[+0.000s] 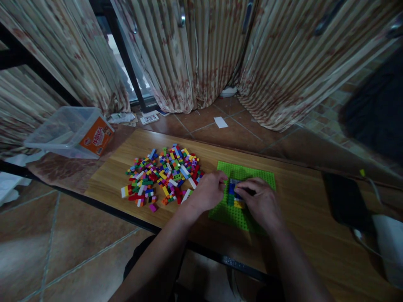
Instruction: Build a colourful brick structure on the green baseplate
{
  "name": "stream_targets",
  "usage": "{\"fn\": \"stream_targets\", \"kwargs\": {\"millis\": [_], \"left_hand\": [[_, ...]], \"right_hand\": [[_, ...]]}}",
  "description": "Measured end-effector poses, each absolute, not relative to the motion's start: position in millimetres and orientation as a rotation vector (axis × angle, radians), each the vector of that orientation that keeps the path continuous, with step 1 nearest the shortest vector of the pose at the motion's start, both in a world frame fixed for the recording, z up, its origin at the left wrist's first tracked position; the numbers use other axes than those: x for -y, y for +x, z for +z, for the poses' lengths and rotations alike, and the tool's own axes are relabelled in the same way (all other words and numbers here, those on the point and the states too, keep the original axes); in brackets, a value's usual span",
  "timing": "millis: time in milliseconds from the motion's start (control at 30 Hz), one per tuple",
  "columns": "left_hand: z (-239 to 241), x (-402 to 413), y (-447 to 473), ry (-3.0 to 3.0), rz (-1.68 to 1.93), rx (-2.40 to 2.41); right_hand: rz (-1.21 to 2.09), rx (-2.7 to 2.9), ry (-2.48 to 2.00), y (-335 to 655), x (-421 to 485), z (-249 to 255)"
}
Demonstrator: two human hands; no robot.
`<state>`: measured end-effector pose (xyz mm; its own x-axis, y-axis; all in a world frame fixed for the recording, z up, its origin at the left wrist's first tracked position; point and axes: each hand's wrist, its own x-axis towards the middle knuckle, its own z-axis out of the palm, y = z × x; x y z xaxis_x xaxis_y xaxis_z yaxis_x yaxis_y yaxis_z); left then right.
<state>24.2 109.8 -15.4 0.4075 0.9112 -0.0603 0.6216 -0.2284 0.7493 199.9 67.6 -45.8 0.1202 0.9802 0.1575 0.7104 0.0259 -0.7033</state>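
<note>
A low wooden surface [299, 201] with a dark front edge. A loose heap of small coloured bricks [163, 174] lies on its left part. Just right of the heap, a green studded baseplate [258, 174] lies flat. Near the right end lies a flat black device [346, 201], with a white object [388, 243] beside it.

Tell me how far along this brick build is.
Early. Done: a small brick stack, blue, green and yellow, sits on the green baseplate. In hand: the left hand and right hand both touch that stack. Left: most of the baseplate is bare studs, and the pile of loose bricks beside it looks largely unused.
</note>
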Motion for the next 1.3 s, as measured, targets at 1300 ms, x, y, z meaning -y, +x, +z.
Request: {"fn": "stream_targets", "kwargs": {"millis": [1300], "left_hand": [[-19.0,-106.7,29.0,2.016,0.445,-1.241]], "right_hand": [[0.548,1.543,-1.876,196.0,-68.4,-42.3]]}}
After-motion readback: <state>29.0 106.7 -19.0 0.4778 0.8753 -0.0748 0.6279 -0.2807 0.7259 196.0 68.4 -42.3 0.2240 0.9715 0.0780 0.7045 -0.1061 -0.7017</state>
